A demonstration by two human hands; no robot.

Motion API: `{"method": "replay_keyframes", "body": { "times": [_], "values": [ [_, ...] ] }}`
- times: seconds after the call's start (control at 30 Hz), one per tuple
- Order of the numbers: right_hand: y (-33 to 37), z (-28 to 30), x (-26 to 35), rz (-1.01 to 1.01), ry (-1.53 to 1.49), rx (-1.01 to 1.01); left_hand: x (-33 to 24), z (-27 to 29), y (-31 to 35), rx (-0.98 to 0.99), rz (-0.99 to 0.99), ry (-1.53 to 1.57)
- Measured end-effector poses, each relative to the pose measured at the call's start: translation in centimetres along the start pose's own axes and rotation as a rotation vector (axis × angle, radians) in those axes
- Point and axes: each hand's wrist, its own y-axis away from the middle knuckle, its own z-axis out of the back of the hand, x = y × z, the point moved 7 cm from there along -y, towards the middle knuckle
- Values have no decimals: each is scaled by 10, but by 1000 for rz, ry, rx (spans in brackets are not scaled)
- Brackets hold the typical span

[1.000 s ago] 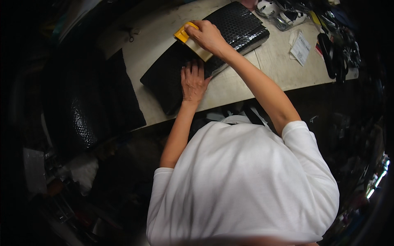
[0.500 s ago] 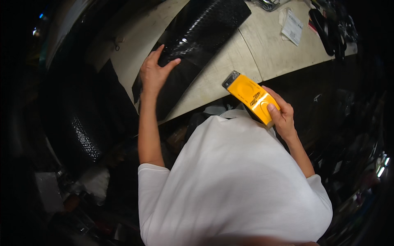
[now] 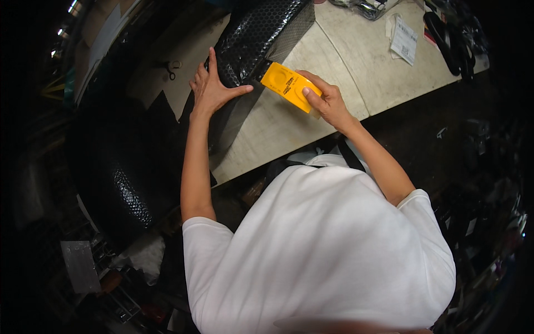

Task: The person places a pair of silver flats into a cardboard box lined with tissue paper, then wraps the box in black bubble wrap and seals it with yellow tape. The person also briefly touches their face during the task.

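A parcel in black bubble wrap [image 3: 247, 42] lies on the pale wooden table, with a loose flap of the wrap hanging toward the near edge. My left hand [image 3: 213, 89] is spread against its near end, thumb stretched to the right and fingers pointing away. In my right hand [image 3: 328, 99] is a yellow tape dispenser [image 3: 286, 86], gripped with the thumb on top. The dispenser's dark cutting end touches or nearly touches the parcel's right side, just beyond my left thumb. Whether tape is stuck to the wrap cannot be made out.
Scissors [image 3: 171, 69] lie on the table at the left. A printed paper label [image 3: 404, 42] and black straps [image 3: 442, 42] lie at the far right. A big roll of black bubble wrap [image 3: 130, 195] stands left of the table, whose near edge runs in front of me.
My right hand has brought the tape dispenser left and forward to the parcel. My left hand has spread wider. The parcel's near end now looks more rounded and raised.
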Motion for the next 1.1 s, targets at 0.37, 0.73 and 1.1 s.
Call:
{"method": "replay_keyframes", "body": {
  "times": [0.37,0.73,1.1],
  "values": [
    [44,26,75,-45,-137,-63,-31,23,12,35,-145,497],
    [-50,-51,81,-66,325,42,-27,-14,61,-215,-80,-26],
    [76,9,80,-7,-9,-54,-5,-2,26,119,-15,135]
  ]
}}
